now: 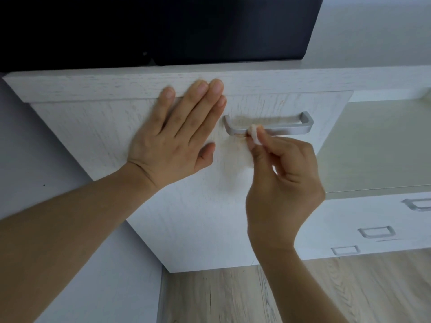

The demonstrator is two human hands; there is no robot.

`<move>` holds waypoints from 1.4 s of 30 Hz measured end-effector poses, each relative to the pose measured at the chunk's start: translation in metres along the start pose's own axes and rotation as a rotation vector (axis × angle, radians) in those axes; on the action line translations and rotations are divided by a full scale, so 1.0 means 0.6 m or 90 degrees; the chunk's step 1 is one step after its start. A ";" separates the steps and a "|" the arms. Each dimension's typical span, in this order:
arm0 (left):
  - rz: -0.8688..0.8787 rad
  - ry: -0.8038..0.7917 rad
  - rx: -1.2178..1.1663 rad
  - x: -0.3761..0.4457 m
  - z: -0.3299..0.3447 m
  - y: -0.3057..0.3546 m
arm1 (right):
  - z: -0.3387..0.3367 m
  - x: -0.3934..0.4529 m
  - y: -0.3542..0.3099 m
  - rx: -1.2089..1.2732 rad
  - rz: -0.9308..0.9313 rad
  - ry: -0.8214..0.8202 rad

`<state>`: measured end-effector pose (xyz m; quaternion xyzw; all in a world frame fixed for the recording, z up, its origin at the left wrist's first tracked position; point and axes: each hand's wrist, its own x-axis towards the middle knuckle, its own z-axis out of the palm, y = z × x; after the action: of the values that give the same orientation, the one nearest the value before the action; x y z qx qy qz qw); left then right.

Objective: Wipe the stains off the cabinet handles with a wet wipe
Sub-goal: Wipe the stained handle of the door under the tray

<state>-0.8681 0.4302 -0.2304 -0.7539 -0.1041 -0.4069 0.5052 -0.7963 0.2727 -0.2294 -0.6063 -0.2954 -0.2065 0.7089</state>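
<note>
Right now, wet wipe (253,136) pinched in right hand (283,180) against the silver handle (268,127) at frame centre — bar running left-right — left hand (179,136) flat, fingers straight, bracing the cabinet door (186,217).

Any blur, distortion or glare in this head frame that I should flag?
Head view: motion blur smears the wipe and the fingertips of the right hand at the handle; the left hand, flat on the cabinet front, is only slightly soft. Wide-angle distortion slants the cabinet's edges. Lighting is soft and even, with no glare.
</note>
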 end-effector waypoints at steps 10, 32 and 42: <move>-0.001 0.004 0.004 -0.001 0.002 0.002 | -0.005 0.000 0.002 0.013 0.016 -0.008; 0.009 0.012 0.007 -0.014 -0.002 -0.004 | 0.012 -0.021 0.001 -0.017 -0.091 -0.064; -0.003 0.019 -0.002 -0.017 0.002 0.001 | 0.006 -0.009 0.006 -0.044 -0.113 -0.064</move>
<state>-0.8737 0.4337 -0.2379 -0.7483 -0.0975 -0.4196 0.5045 -0.7984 0.2768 -0.2352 -0.6117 -0.3755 -0.2479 0.6507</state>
